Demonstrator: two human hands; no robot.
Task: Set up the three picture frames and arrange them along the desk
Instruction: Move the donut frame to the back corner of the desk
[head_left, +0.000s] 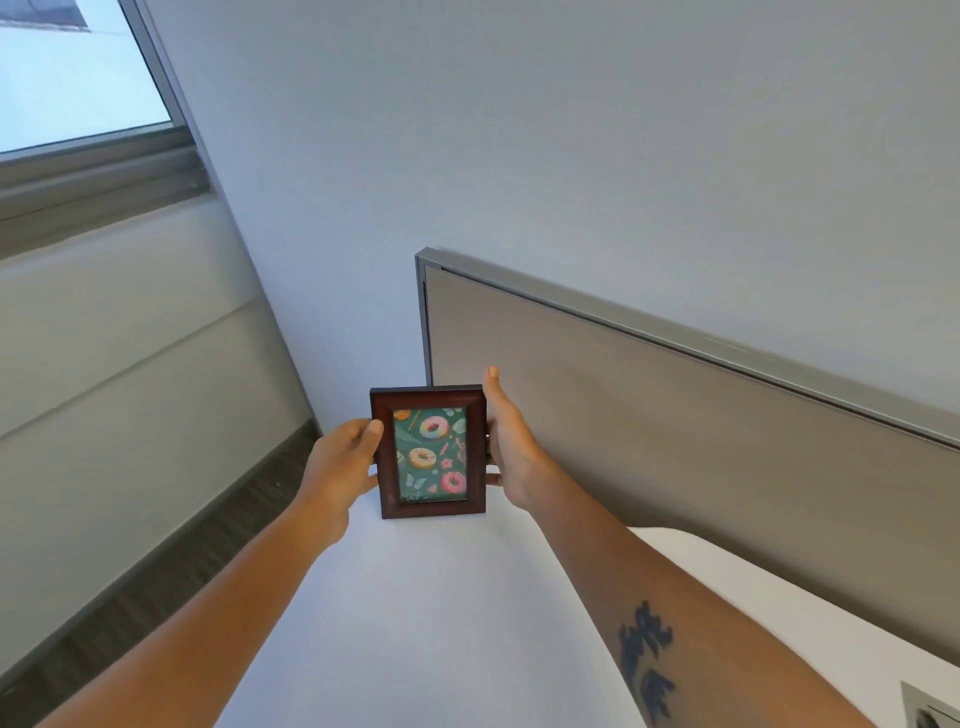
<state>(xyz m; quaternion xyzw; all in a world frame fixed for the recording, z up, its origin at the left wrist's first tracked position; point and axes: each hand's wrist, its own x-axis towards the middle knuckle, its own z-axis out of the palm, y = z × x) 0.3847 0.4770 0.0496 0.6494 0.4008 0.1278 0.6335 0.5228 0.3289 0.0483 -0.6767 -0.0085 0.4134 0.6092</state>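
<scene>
Hands (343, 457) flanking upright frame (428, 451)

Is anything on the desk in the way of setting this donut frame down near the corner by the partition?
Nothing visible. Both the left hand and right hand hold the donut picture frame upright over the white desk, which is bare around it. The grey partition stands to its right.

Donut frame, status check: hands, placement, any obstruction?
Left hand and right hand grip the frame by its sides. Frame upright at desk corner. Partition close behind.
</scene>
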